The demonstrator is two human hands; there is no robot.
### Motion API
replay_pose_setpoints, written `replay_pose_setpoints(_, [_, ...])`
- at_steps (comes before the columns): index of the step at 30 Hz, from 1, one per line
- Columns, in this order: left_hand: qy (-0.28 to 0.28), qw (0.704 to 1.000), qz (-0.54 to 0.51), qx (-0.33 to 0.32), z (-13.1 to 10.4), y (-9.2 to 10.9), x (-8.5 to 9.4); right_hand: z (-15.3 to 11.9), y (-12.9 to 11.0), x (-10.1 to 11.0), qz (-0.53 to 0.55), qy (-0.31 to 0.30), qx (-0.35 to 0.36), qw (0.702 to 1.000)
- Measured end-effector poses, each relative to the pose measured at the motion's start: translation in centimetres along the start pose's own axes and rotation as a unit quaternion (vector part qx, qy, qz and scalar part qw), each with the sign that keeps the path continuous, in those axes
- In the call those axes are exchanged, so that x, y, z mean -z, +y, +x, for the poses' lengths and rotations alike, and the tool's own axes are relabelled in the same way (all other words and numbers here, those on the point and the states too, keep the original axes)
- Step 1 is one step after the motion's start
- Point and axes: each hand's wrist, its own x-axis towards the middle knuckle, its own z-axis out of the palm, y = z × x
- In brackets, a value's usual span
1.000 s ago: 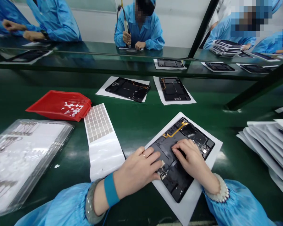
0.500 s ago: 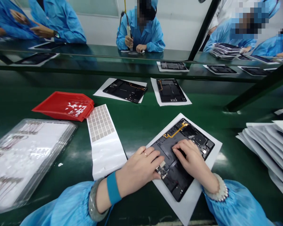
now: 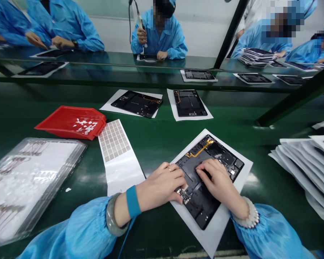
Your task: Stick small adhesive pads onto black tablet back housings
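Left hand: (image 3: 166,185) is resting over the black device's near-left edge, thumb and fingers loosely curled and parted beside a small circuit board (image 3: 185,196) – whether it is gripping the edge, I cannot tell.
Right hand: (image 3: 216,180) is hovering or resting over the middle, thumb and forefinger nearly meeting – I cannot tell whether they are pinching anything.
Black device: (image 3: 202,205) is lying slantwise on a white sheet (image 3: 212,237), on the green tabletop (image 3: 153,144), an orange ribbon (image 3: 200,150) showing at its far end.
Left side: a red tray (image 3: 56,122) is holding white scraps (image 3: 86,126); a sticker sheet (image 3: 121,176) is lying alongside.
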Motion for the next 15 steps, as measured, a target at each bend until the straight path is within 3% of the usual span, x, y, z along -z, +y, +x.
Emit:
replay_pose_setpoints(4, [0.003, 0.999, -0.029, 0.016, -0.28, 0.06, 0.06, 0.02, -0.12, 0.10, -0.002, 0.000, 0.001, 1.000])
replay_pose_setpoints(15, [-0.016, 0.999, -0.027, -0.015, 0.11, -0.46, 0.23, -0.01, -0.03, 0.10, 0.004, 0.002, -0.004, 1.000])
